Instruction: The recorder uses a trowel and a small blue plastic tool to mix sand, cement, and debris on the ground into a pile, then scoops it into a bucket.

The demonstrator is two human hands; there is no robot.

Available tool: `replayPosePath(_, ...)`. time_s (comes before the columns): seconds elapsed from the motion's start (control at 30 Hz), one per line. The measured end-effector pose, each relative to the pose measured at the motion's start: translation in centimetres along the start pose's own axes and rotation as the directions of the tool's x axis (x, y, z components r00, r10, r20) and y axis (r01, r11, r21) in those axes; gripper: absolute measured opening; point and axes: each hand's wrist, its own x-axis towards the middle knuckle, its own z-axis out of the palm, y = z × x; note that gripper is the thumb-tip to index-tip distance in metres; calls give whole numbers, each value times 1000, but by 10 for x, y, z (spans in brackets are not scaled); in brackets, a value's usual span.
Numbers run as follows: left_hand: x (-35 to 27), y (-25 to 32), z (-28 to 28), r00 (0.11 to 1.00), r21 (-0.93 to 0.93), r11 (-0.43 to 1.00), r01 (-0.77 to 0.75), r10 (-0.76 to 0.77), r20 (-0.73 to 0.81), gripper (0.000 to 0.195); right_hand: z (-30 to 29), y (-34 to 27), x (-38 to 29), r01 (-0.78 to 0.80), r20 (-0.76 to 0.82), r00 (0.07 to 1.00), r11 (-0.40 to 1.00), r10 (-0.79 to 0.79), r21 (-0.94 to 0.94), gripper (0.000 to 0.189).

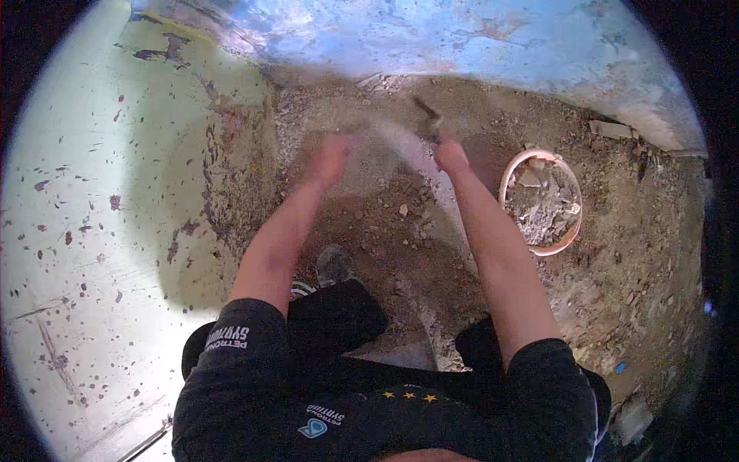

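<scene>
Ahead of me, my right hand [450, 155] is closed around the handle of a short hand tool [427, 108]. The tool's dark, narrow head points up and to the left over the dirt floor; motion blur hides its exact kind. My left hand [332, 159] is to the left of it, low over the loose dirt and rubble [404, 209]. It is badly blurred, so its fingers and anything in them cannot be made out. To the right of my right forearm stands a round bucket [537, 153] with a pale orange rim, holding broken rubble [542, 202].
A peeling blue wall [439, 34] closes off the far side. Close on my left rises a pale wall [86, 231] with chipped paint. One shoe [333, 263] is planted below my left forearm. A flat slab piece [612, 129] lies by the far wall, right of the bucket.
</scene>
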Motion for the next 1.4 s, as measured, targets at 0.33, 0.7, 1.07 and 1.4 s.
replayPosePath(0.33, 124, -79, 22, 837, 35, 837, 546, -542, -81, 28, -10, -2, -65, 100, 7, 995, 992, -101, 80, 42)
replayPosePath(0.7, 95, 10, 14, 929, 54, 940, -338, 324, 180, 51, -28, 40, 54, -23, -152, 987, 906, -45, -423, 27)
replayPosePath(1.07, 148, -70, 13, 861, -37, 885, 464, -461, -216, 29, -4, -22, -3, -113, -44, 992, 991, 116, 73, 38)
replayPosePath(1.4, 118, -7, 77, 980, 194, 964, -180, 158, 120, 36, 25, 62, -68, -73, -468, 859, 955, 207, 288, 53)
